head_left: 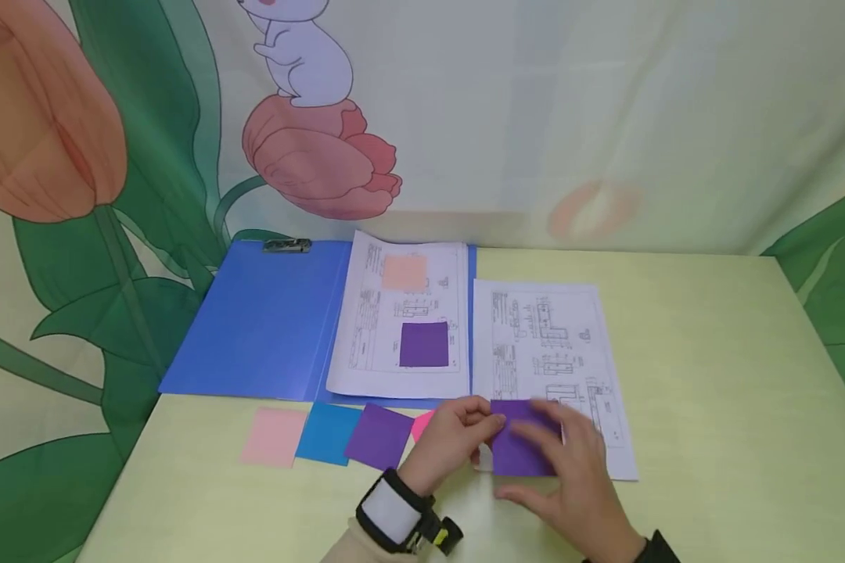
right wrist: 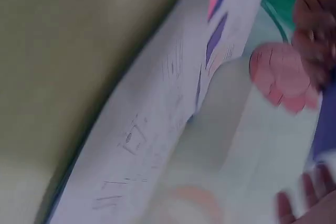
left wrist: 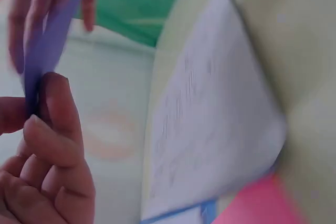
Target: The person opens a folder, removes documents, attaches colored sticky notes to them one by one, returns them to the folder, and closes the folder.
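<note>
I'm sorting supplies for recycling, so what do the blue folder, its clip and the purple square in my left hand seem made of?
Blue folder: likely plastic, smooth and sharply creased; coated card is possible.
Clip: seemingly polished metal, silvery with bright highlights.
Purple square: probably matte paper, thin and evenly coloured, without glare.

In the head view, the left hand (head_left: 451, 438) hides part of the hot-pink sticky note (head_left: 421, 424); the loose technical drawing (head_left: 545, 367) is printed too small to read; the right wrist view blurs the right hand (right wrist: 317, 211).
</note>
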`<state>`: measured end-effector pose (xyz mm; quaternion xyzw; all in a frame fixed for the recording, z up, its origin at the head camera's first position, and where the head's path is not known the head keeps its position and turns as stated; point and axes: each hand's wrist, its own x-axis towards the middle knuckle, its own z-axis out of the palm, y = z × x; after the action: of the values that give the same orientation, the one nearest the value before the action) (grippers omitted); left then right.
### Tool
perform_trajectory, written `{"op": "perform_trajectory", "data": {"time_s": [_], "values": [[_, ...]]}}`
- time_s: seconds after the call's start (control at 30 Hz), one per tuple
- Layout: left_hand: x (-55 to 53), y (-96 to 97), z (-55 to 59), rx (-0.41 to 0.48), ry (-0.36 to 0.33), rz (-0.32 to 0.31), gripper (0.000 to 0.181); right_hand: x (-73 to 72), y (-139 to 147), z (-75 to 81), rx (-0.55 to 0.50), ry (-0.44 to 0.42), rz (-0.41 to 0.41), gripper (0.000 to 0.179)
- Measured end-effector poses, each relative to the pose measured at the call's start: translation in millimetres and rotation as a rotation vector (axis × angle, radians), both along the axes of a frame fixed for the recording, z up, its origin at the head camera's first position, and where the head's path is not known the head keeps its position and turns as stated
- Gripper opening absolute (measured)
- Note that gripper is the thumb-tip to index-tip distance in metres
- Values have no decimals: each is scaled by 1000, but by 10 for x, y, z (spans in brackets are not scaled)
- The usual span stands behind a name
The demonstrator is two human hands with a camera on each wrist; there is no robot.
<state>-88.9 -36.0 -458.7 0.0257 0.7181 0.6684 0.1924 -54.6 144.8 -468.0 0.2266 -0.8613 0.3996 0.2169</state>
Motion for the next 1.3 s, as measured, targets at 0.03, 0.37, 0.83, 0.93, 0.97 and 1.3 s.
{"op": "perform_trajectory", "data": {"time_s": [0.03,0.37,0.83,0.93,0.97,1.3], "values": [[-106,5,-5,-56,32,9,16,-114,58,1,-6,-127,-34,65],[-1221,149,-243,-677,217,-152,60,-1654,532,-341,-86,-830,-62,25],[-1231,406,-193,-1459,486,-532,94,-2231,664,-533,164,-1006,-72,15],[-1264,444,-181,-1480,500,-526,96,-2284,672,-485,177,-1035,-80,14],[-1279,454,-179,-1482,505,-525,96,-2297,675,-464,177,-1042,-86,14],[-1398,508,-165,-1502,521,-536,96,-2380,688,-368,95,-1112,-139,14]]}}
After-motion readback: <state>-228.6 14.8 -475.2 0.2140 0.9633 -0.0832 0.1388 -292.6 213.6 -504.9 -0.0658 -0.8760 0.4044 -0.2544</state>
